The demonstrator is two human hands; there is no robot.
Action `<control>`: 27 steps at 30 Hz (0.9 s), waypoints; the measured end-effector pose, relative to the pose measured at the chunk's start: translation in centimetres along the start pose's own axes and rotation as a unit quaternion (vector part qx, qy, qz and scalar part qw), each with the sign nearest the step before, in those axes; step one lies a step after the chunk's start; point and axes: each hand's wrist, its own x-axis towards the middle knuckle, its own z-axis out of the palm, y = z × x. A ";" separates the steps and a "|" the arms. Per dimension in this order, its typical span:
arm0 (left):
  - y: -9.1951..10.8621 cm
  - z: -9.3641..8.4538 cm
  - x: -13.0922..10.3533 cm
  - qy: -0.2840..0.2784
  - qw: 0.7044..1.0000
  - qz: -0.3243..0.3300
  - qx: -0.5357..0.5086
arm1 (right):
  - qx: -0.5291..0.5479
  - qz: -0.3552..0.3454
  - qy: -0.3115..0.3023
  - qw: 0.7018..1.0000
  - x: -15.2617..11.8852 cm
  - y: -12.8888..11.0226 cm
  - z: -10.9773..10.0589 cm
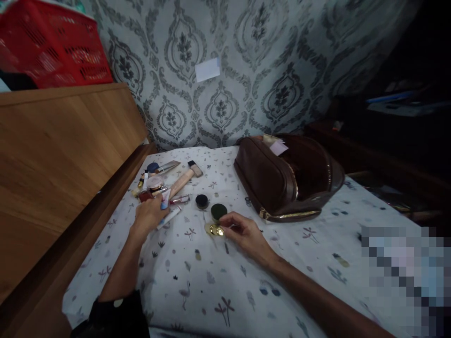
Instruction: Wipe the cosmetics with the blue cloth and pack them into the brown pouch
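Observation:
My left hand (150, 217) is closed at the near edge of a pile of cosmetics, around a small light-blue and white tube (165, 201). A white tube (169, 217) lies just beside it. The fingers of my right hand (243, 231) pinch the end of a row of round gold pieces (213, 229), above the patterned cloth. Right behind them stands a dark green round lid (219, 211), with a smaller black round jar (202, 202) to its left. A hammer-shaped wooden item (183, 182) and a brush (168, 166) lie behind my left hand.
An open brown leather bag (278, 178) sits at the back right on the patterned cloth (211, 291). A wooden cabinet (66, 155) with a red basket (59, 44) on top rises at the left. Damask wallpaper (218, 28) covers the wall behind.

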 end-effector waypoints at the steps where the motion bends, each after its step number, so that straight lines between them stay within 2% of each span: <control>1: -0.1 -0.1 0.0 0.002 1.000 0.003 -0.005 | -0.006 0.001 -0.004 1.000 0.0 0.0 0.0; 8: 0.4 -1.1 -0.8 0.029 0.999 0.016 -0.030 | -0.046 -0.004 -0.031 0.998 -0.3 0.1 -0.1; 12: 0.9 -1.3 -1.3 0.043 0.996 0.048 -0.056 | -0.062 -0.026 -0.062 0.996 -0.5 0.3 -0.1; 18: 1.4 -0.1 -1.4 0.098 0.982 0.104 -0.123 | -0.166 -0.156 -0.142 0.963 -1.2 0.0 -0.2; 27: 3.0 1.2 -1.5 0.101 0.935 0.191 -0.280 | -0.214 -0.159 -0.145 0.953 -1.5 0.0 -0.4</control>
